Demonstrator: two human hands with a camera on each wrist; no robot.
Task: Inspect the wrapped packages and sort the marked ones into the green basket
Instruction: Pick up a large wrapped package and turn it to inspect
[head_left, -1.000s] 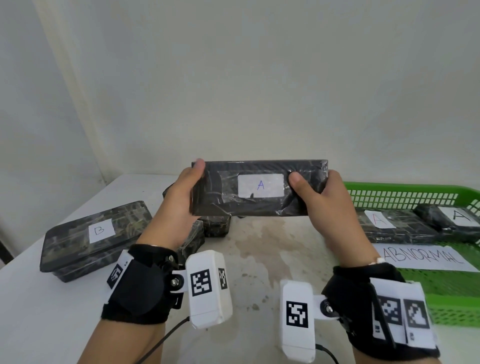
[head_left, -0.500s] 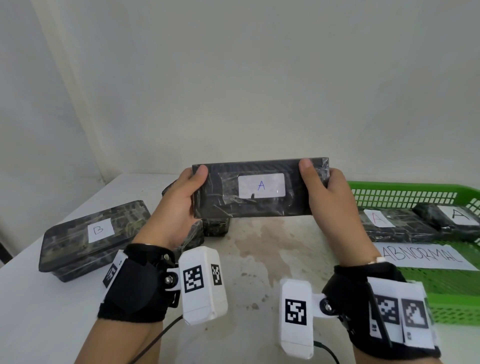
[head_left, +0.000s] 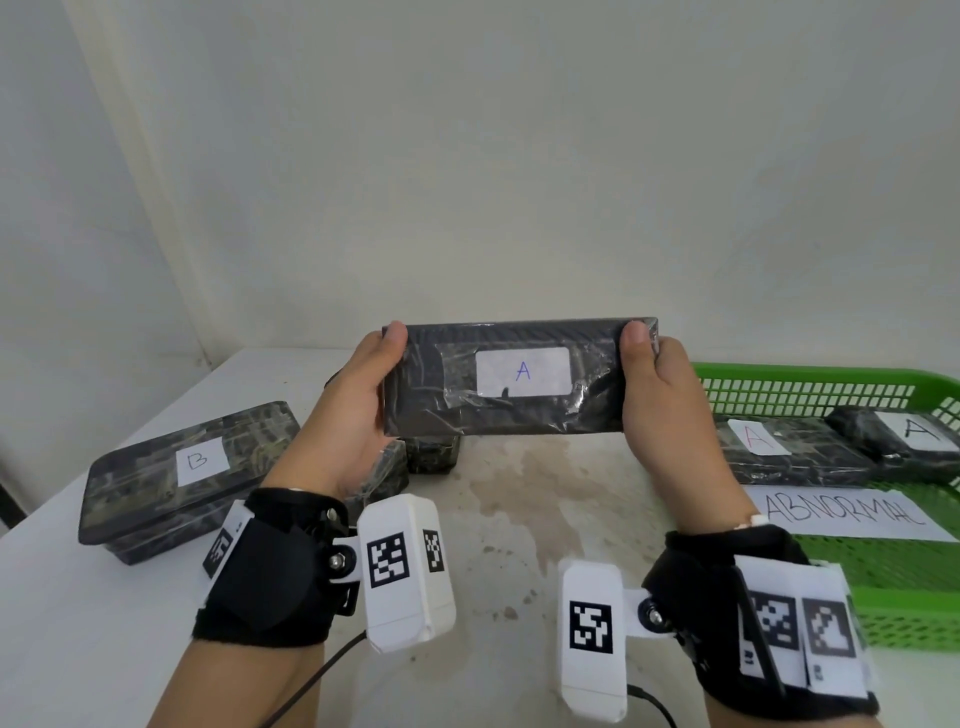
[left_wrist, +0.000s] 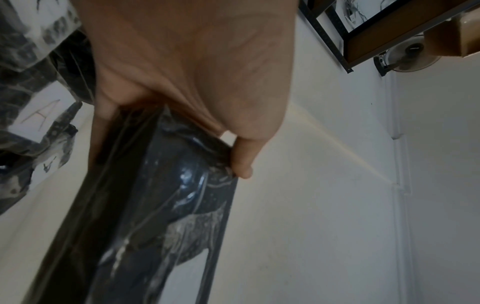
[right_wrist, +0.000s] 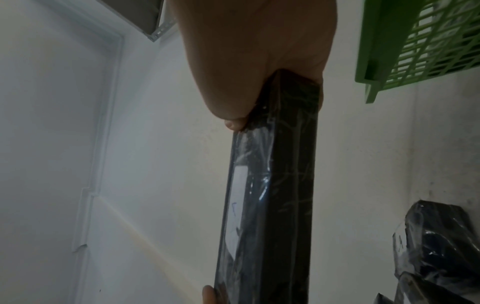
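Black wrapped package (head_left: 509, 382), white label "A" facing the head camera, held level in the air above the tabletop (head_left: 519, 519). Left hand (head_left: 358, 410) grasps its left end, thumb over the front face; right hand (head_left: 660, 400) grasps the right end likewise. Green basket (head_left: 810, 376) at right holds two "A" packages (head_left: 795, 457) and a sheet reading "ABNORMAL" (head_left: 847, 512). "B" package (head_left: 182, 473) lies at left. More packages behind the left hand, count unclear.
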